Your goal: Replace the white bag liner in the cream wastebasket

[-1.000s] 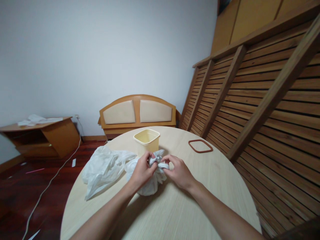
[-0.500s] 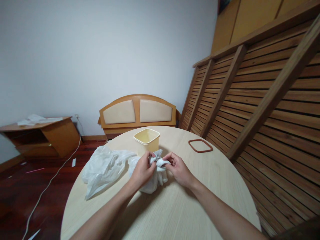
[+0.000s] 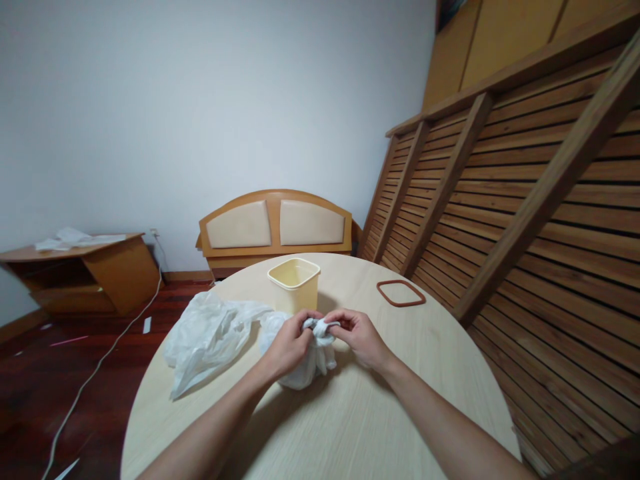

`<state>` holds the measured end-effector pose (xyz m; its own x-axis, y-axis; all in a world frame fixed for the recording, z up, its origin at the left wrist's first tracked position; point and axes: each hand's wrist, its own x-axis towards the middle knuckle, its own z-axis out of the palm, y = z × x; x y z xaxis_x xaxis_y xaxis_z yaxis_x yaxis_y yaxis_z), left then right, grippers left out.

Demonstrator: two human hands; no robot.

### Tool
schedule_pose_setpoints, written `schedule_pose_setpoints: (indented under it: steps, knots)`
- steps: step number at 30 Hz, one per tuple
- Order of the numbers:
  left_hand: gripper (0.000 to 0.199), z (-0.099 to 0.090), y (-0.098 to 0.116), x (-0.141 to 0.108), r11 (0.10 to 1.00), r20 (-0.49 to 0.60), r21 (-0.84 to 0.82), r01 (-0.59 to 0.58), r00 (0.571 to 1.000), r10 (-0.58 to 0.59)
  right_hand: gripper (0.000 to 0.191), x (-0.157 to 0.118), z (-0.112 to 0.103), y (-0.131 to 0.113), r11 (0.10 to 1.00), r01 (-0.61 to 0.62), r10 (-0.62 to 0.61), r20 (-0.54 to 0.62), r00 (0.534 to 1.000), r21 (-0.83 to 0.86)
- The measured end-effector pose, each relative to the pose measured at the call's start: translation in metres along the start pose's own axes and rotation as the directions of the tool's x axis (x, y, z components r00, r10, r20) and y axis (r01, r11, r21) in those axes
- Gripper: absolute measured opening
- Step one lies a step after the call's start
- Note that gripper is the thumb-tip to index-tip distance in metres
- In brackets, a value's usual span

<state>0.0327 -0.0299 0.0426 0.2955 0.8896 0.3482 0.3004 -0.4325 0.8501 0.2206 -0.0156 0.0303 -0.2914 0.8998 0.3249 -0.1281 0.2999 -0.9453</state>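
A white plastic bag (image 3: 305, 373) rests bunched on the table, its twisted, knotted top pinched between both hands. My left hand (image 3: 290, 343) is closed on the left side of the knot, and my right hand (image 3: 357, 337) grips the right side with thumb and fingers. What the bag holds, if anything, is hidden. Just behind the hands stands an open pale yellow plastic container (image 3: 295, 293), upright. To the left lies a second crumpled white plastic bag (image 3: 210, 340), apart from the hands.
The round wooden table (image 3: 380, 413) carries a reddish-brown rounded-square ring (image 3: 401, 293) at its right. A slatted wooden panel (image 3: 500, 200) leans close on the right. A headboard (image 3: 275, 223) stands behind, a low cabinet (image 3: 110, 280) and a cable (image 3: 105, 357) on the left.
My fingers have shifted around the knot, and the bag's top looks more tightly bunched. The loose tip that stuck up between the hands no longer shows. Container, ring and other bag stay put.
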Motion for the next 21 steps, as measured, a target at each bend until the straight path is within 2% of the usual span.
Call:
schedule_pose_setpoints:
  steps: [2,6,10,16,21]
  knots:
    - [0.027,0.0,0.002,-0.001,1.0,0.006,-0.026,0.005,1.0,-0.005,0.019,0.001,-0.001,0.001,1.0,0.013,-0.013,-0.006,1.0,-0.029]
    - [0.037,0.002,0.003,-0.002,0.997,-0.016,-0.073,-0.031,0.999,0.029,0.017,0.001,-0.002,0.003,0.998,0.028,-0.028,-0.01,1.0,-0.061]
    - [0.031,0.001,0.003,0.0,0.997,0.0,-0.074,0.014,1.0,-0.014,0.021,0.0,-0.001,0.003,0.997,0.015,-0.014,0.011,1.0,-0.07]
    - [0.035,-0.002,0.001,0.003,0.993,0.01,-0.108,0.053,0.999,-0.052,0.024,-0.001,0.0,-0.001,0.998,-0.012,0.011,-0.015,1.0,-0.06]
    - [0.037,0.0,-0.008,0.004,0.998,-0.083,-0.058,0.008,0.996,-0.013,0.032,-0.002,-0.001,-0.002,0.997,-0.077,0.078,0.022,0.997,-0.012]
